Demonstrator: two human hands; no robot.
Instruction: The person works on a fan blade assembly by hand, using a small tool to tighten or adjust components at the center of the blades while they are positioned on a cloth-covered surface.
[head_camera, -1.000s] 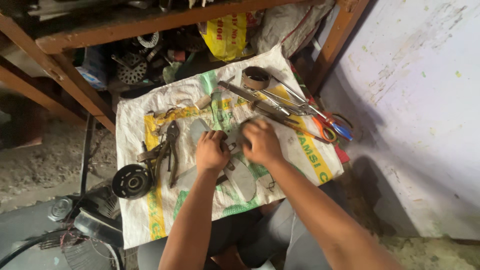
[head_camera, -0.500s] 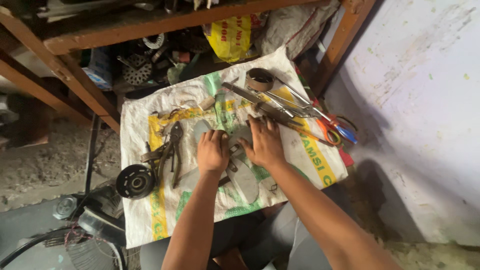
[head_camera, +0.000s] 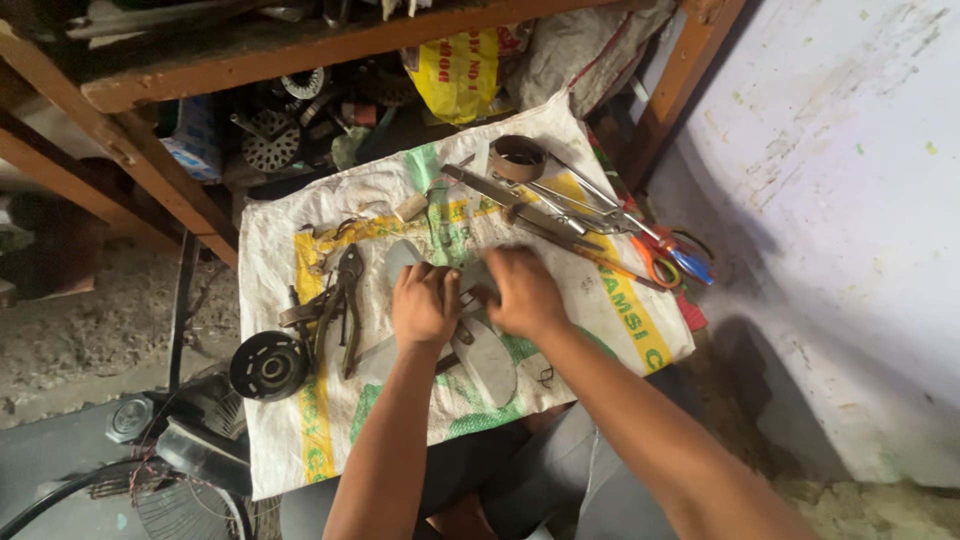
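Observation:
Both my hands rest on a grey metal fan blade assembly (head_camera: 487, 357) lying on a white woven sack (head_camera: 600, 320) spread on the floor. My left hand (head_camera: 424, 303) presses down on the hub area with fingers curled over it. My right hand (head_camera: 520, 291) grips the part just to the right; it looks slightly blurred. One blade sticks out below my hands and another (head_camera: 400, 256) shows above the left hand. What lies under my palms is hidden.
Pliers (head_camera: 346, 295) and a black round motor part (head_camera: 268, 365) lie left on the sack. Long metal tools (head_camera: 530, 210), a brown ring (head_camera: 518, 158) and orange-blue scissors (head_camera: 668, 262) lie at the upper right. A wooden shelf frame (head_camera: 250, 60) stands behind; a fan guard (head_camera: 190, 505) sits at the lower left.
My hands stay on the blade assembly, with the right hand shifting slightly. The view has moved a little.

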